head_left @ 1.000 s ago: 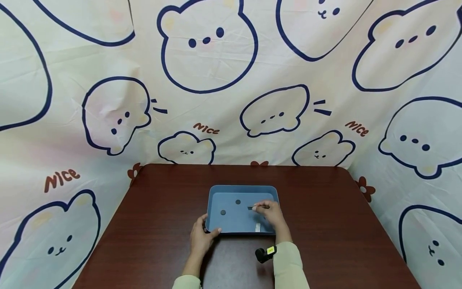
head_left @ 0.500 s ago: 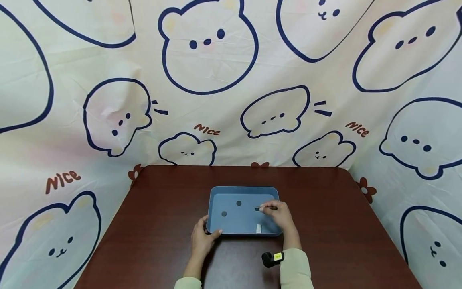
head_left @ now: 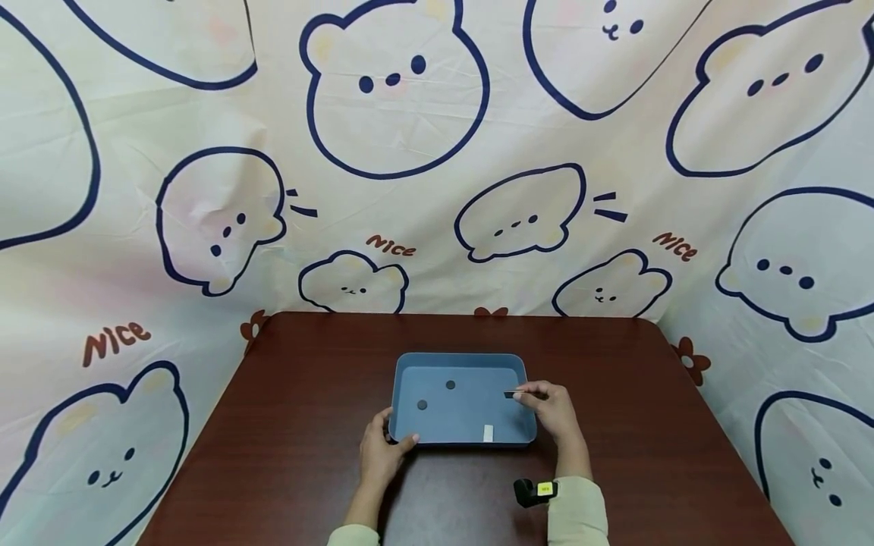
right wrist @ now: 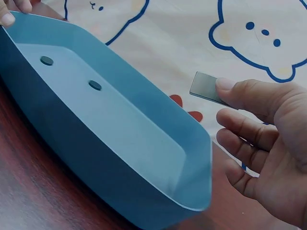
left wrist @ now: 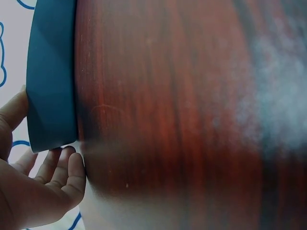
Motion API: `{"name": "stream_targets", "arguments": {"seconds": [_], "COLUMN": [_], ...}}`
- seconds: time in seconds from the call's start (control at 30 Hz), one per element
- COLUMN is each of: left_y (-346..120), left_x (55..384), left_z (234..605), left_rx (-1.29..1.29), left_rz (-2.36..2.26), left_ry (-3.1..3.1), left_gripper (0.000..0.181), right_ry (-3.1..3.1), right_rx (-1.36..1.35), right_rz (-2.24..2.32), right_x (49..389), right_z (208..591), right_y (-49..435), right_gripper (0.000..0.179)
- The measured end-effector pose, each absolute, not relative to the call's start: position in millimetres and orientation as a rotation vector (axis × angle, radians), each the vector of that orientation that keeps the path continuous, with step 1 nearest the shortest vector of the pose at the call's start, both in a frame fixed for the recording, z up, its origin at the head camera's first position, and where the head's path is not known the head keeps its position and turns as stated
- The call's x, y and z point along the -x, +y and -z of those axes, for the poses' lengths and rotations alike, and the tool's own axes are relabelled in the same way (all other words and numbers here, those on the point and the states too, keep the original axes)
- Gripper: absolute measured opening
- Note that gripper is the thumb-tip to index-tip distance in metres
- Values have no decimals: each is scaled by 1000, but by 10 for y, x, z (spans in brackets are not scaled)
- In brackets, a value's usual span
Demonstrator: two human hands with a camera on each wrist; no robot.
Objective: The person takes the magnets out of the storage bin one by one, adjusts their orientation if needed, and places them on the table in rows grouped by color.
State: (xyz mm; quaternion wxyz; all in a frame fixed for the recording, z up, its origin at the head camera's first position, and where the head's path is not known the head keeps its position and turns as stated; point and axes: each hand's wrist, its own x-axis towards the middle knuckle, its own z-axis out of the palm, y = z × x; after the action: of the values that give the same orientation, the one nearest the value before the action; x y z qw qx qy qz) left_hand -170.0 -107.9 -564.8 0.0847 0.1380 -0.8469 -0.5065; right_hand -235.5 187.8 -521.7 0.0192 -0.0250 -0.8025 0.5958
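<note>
A blue rectangular tray (head_left: 464,406) stands on the table. My left hand (head_left: 382,449) grips its near left corner, thumb at the front rim and fingers round the left side; the left wrist view shows that hand (left wrist: 38,191) at the tray's end (left wrist: 53,76). Two small dark round discs (head_left: 422,405) (right wrist: 95,85) lie on the tray floor, left of its middle. My right hand (head_left: 556,409) pinches a flat grey metal bar (right wrist: 206,85) between thumb and forefinger, its other fingers loosely bent. The bar hovers over the tray's right end.
A small pale rectangle (head_left: 488,433) shows inside the tray at its near side. The dark brown wooden table (head_left: 328,364) extends round the tray. A cream cloth (head_left: 423,212) printed with bears hangs behind and at both sides.
My right hand has moved to the right with the metal bar, from over the tray's right half to its right rim. The left hand, tray and discs have stayed in place.
</note>
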Motion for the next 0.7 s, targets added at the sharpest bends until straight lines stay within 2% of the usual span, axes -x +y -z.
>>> {"name": "stream_targets", "arguments": {"seconds": [0.7], "left_y": [-1073], "left_x": [1700], "left_z": [5643], "left_rx": [-412], "left_rz": [1513], "left_ry": [-2522], "left_gripper": [70], "right_ry": [-2521], "right_rx": [275], "right_rz": [-1832], "right_x": [2358], "right_z": [5310], "right_y": [2363], "right_gripper": [28]}}
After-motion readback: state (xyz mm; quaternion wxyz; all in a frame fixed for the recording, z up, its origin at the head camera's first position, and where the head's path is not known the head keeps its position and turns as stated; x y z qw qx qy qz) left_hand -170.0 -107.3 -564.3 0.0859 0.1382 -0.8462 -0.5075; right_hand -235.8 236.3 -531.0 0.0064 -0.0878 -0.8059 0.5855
